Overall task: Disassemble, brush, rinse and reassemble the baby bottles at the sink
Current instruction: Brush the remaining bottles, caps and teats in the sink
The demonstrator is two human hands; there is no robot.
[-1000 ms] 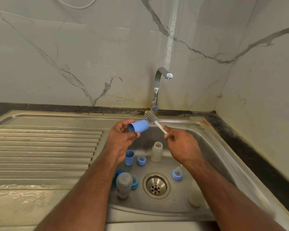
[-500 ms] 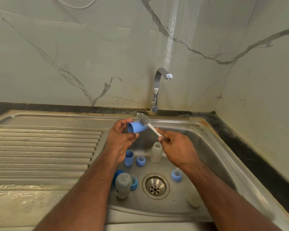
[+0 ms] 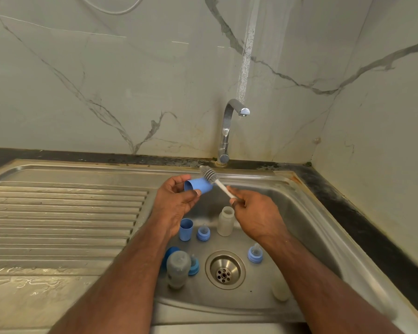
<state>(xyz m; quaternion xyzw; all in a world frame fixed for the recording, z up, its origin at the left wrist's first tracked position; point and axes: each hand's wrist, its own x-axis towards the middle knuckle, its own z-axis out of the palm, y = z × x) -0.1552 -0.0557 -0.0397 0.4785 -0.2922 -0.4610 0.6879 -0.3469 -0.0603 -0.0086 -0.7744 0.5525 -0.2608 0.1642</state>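
My left hand (image 3: 174, 201) holds a blue bottle cap (image 3: 198, 185) on its side above the steel sink (image 3: 307, 227). My right hand (image 3: 253, 210) pinches the white handle of a grey bottle brush (image 3: 209, 174), whose bristle head lies against the back of the cap. In the basin stand a second blue cap (image 3: 186, 229), a clear bottle (image 3: 225, 221) and two blue nipple rings (image 3: 203, 233) (image 3: 255, 254). Another bottle (image 3: 178, 268) stands near the front left with a blue ring (image 3: 194, 267) beside it. A third bottle (image 3: 281, 288) shows behind my right forearm.
The chrome tap (image 3: 228, 131) stands at the back of the basin, with no water running. The drain (image 3: 225, 270) sits mid-basin. A ribbed draining board (image 3: 63, 218) extends left. A wet stone counter (image 3: 34, 300) lies at the front left, marble walls behind and to the right.
The brush head has swung left from beside the cap's open end to lie behind the cap. My left hand has turned the cap so its opening faces left.
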